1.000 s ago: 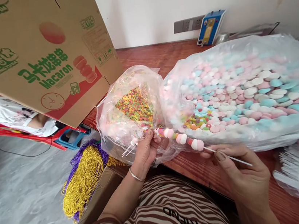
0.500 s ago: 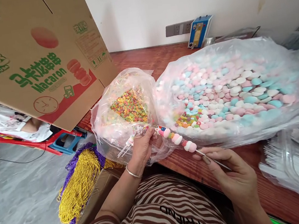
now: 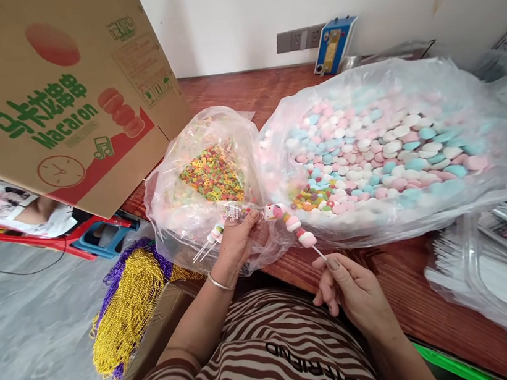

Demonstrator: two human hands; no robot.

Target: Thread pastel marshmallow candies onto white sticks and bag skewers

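My right hand (image 3: 351, 289) pinches the thin white stick of a candy skewer (image 3: 296, 228) threaded with pink, white and coloured pieces. The skewer's far end meets my left hand (image 3: 240, 236), which grips a small printed wrapper (image 3: 233, 214) and a couple of other sticks (image 3: 207, 244) poking out to the left. Both hands hover at the front edge of the wooden table (image 3: 268, 88), in front of two open plastic bags. The smaller bag (image 3: 207, 177) holds coloured ring candies. The large bag (image 3: 379, 148) holds pink, white and blue round candies.
A tilted "Macaron" cardboard box (image 3: 59, 97) stands at the left. Gold and purple bead strings (image 3: 128, 306) hang over a carton by my left knee. Clear packaging stacks (image 3: 493, 270) lie at the right. A blue device (image 3: 332, 45) leans by the wall sockets.
My right hand has slid up the stick toward the candies and moved left, so the skewer looks shorter and steeper. The left hand keeps its grip.
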